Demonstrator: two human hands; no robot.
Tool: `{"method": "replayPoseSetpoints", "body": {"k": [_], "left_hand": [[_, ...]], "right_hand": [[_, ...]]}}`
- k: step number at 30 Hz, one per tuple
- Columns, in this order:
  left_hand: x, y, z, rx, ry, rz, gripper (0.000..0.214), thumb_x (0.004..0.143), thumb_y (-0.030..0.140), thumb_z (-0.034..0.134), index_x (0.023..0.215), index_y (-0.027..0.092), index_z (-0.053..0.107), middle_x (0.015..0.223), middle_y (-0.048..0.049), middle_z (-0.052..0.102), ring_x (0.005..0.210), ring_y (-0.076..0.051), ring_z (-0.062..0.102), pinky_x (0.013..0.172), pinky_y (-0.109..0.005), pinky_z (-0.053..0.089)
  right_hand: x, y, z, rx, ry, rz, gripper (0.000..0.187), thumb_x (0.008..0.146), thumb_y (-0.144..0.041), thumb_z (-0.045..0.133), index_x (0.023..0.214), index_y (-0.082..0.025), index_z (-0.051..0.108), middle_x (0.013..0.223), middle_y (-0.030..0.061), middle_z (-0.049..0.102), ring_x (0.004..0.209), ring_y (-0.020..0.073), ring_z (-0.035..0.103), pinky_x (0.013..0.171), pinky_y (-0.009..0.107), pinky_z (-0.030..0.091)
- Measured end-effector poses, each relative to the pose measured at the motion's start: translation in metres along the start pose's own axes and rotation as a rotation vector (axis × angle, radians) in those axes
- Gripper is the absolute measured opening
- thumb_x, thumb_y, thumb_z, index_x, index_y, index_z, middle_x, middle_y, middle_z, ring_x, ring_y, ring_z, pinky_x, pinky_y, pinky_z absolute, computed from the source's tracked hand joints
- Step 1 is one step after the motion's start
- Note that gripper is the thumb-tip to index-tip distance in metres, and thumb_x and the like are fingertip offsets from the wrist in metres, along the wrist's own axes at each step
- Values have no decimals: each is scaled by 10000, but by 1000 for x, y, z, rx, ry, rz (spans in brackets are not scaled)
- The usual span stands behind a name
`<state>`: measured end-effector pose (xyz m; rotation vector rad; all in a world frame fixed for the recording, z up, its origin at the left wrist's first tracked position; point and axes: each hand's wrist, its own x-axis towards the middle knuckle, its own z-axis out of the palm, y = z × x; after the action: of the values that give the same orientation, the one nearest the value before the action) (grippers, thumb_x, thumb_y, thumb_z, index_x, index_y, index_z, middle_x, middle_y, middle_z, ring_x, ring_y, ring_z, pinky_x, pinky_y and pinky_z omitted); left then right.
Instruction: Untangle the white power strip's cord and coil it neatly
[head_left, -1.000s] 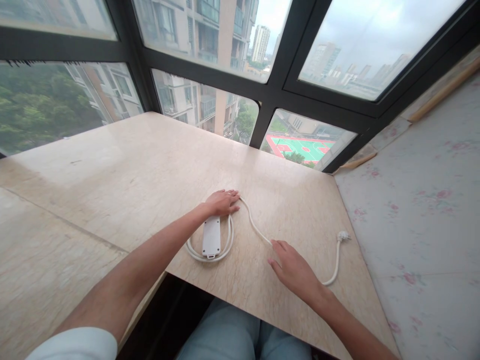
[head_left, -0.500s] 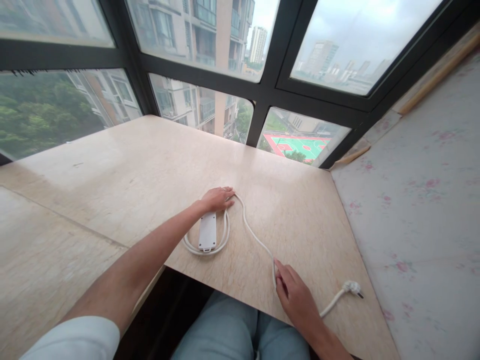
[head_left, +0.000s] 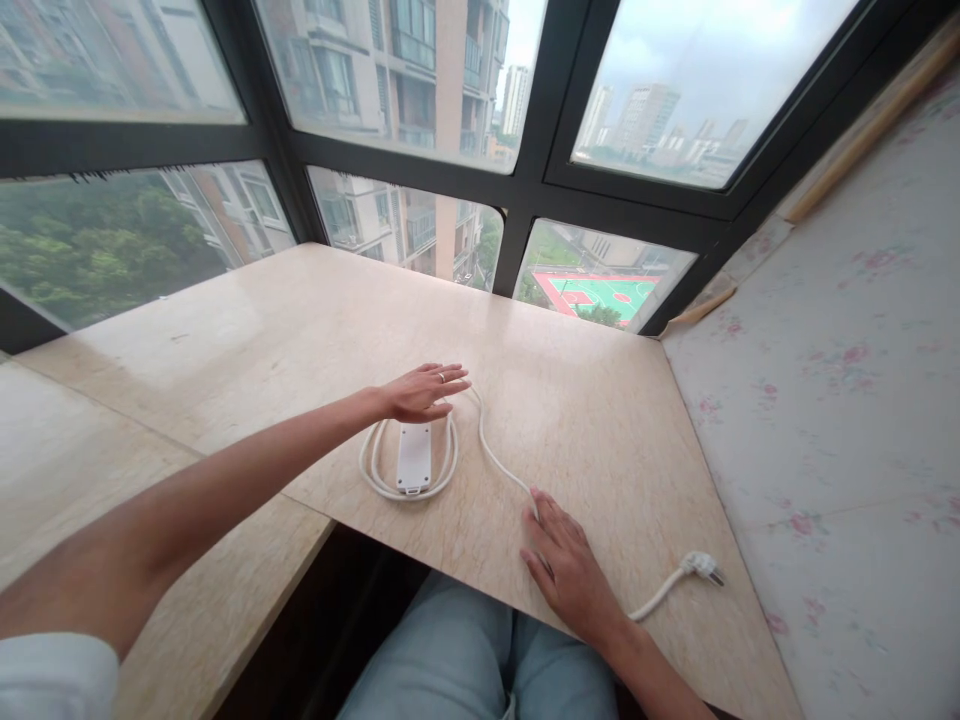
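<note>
A white power strip lies on the sill with its screwed underside up, ringed by loops of its white cord. My left hand, fingers stretched out and a ring on one of them, is over the strip's far end and the top of the loops. Whether it touches them I cannot tell. From there the cord runs to my right hand, which rests over it with fingers extended and thumb apart. Beyond that hand, the cord ends in a white plug lying at the right.
The beige stone sill has a front edge just above my legs. Dark window frames border it at the back. A flowered wall closes the right side.
My left hand has lifted slightly and its fingers have straightened. My right hand has shifted a little left and away from me along the cord, its fingers uncurling.
</note>
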<state>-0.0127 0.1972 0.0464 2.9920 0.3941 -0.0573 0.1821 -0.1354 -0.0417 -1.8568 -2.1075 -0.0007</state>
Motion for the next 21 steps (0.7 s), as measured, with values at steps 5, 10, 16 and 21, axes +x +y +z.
{"method": "replayPoseSetpoints", "body": {"k": [5,10,16,21], "left_hand": [[-13,-5,-13,1,-193,80,925,633,211,674,1491,292,338,1605,-83,220,1481,-294,176,1190,-476,122],[-18,-18,-5,-25,-286,-13,1042,473,118,713,1449,292,392,1600,-100,228,1481,-300,172,1187,-501,69],[-16,-28,-3,-57,-271,6,996,466,132,754,1400,303,454,1586,-100,275,1466,-293,231,1185,-507,73],[-15,-32,-4,-91,-250,47,872,485,140,750,1315,299,537,1517,-71,424,1443,-273,299,1193,-459,123]], "right_hand": [[2,7,5,-14,-4,-35,491,954,-161,390,1443,-170,437,1473,134,479,1404,250,388,1075,465,428],[6,11,8,-39,32,-67,665,875,-49,355,1527,-127,254,1430,154,524,1350,243,465,1062,466,453],[5,24,5,-77,77,-83,684,831,16,314,1492,-154,357,1377,128,581,1292,235,530,1027,447,500],[0,47,-3,-86,113,-61,639,884,-13,303,1497,-186,351,1325,124,621,1201,237,597,952,447,547]]}}
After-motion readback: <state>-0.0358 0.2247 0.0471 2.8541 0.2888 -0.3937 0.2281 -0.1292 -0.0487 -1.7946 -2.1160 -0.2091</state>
